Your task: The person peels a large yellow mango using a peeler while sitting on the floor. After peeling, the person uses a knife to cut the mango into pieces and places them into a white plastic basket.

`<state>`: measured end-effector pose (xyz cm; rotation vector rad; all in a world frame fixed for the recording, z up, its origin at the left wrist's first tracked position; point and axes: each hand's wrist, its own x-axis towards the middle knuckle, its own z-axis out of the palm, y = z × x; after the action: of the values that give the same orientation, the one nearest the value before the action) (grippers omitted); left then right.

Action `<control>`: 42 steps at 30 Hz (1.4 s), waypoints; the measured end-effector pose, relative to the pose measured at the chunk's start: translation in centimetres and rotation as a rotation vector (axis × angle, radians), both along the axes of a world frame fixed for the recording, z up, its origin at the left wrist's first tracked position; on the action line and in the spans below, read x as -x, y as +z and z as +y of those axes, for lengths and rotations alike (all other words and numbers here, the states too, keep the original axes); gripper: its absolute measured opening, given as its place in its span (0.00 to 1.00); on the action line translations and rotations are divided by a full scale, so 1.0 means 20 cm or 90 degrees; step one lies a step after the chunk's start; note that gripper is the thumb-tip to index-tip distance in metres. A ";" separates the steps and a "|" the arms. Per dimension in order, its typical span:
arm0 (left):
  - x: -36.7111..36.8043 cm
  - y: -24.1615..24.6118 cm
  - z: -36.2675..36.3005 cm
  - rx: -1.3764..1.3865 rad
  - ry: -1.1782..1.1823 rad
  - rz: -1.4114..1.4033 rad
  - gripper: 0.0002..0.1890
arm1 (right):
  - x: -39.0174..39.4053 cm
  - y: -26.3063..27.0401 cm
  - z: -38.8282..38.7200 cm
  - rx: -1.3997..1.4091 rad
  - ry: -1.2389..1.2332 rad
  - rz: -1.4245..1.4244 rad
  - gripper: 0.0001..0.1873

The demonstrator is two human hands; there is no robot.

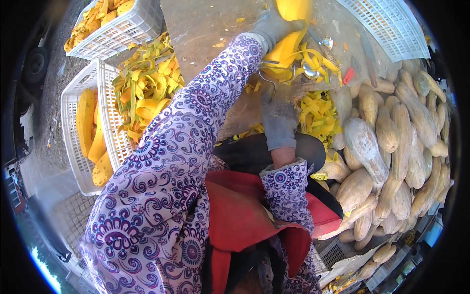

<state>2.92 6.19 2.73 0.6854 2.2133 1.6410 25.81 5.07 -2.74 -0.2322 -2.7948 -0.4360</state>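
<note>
My left hand (275, 27), in a grey glove, grips a peeled yellow-orange squash (284, 49) at the top centre. Nearer my body, my right hand (277, 104), also gloved and somewhat blurred, is closed on a wide metal peeler (277, 75). The peeler's blade lies at the near end of the squash. Long yellow peel strips (315, 60) curl just right of it, around a shiny metal object (310, 71). More peelings (319, 114) lie in a heap right of my right hand.
Unpeeled tan squashes (389, 136) are piled at the right. At the left, a white plastic crate (104, 110) holds peeled squashes, beside a peel heap (147, 84); another crate (121, 35) holds orange pieces. A knife (367, 53) and a red-handled tool (348, 76) lie on the board (205, 40).
</note>
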 end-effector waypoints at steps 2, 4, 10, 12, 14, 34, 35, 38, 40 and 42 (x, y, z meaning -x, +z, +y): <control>0.03 -0.04 0.07 -0.041 0.045 0.038 0.59 | -0.05 -0.04 -0.03 0.073 -0.023 0.016 0.13; 0.04 -0.09 0.15 -0.014 0.132 0.122 0.60 | -0.08 -0.05 -0.04 0.277 -0.122 -0.020 0.14; -0.01 -0.14 0.22 -0.161 0.106 0.002 0.63 | -0.01 0.08 0.05 0.294 -0.257 0.021 0.16; -0.01 -0.11 0.21 -0.048 0.122 0.020 0.63 | 0.03 0.12 0.08 0.264 -0.256 0.059 0.16; -0.02 -0.08 0.20 -0.001 0.121 0.016 0.63 | 0.07 0.13 0.13 0.259 -0.252 0.071 0.16; -0.03 -0.05 0.18 -0.022 0.099 -0.071 0.63 | 0.02 -0.02 0.19 0.173 -0.127 -0.071 0.13; -0.03 -0.04 0.18 -0.033 0.090 -0.080 0.62 | 0.00 -0.02 0.17 0.209 -0.138 -0.057 0.12; -0.05 -0.03 0.18 -0.090 0.070 -0.126 0.55 | -0.07 0.01 0.15 0.417 -0.179 -0.007 0.20; -0.06 -0.03 0.19 -0.153 0.068 -0.179 0.43 | -0.08 0.05 0.16 0.419 -0.161 0.020 0.20; -0.06 -0.04 0.20 -0.038 0.148 -0.038 0.54 | -0.06 0.08 0.16 0.388 -0.127 0.087 0.21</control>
<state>4.09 10.23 2.02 0.3992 2.2813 1.8172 27.00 8.34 -1.14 -0.6459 -2.6970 0.3931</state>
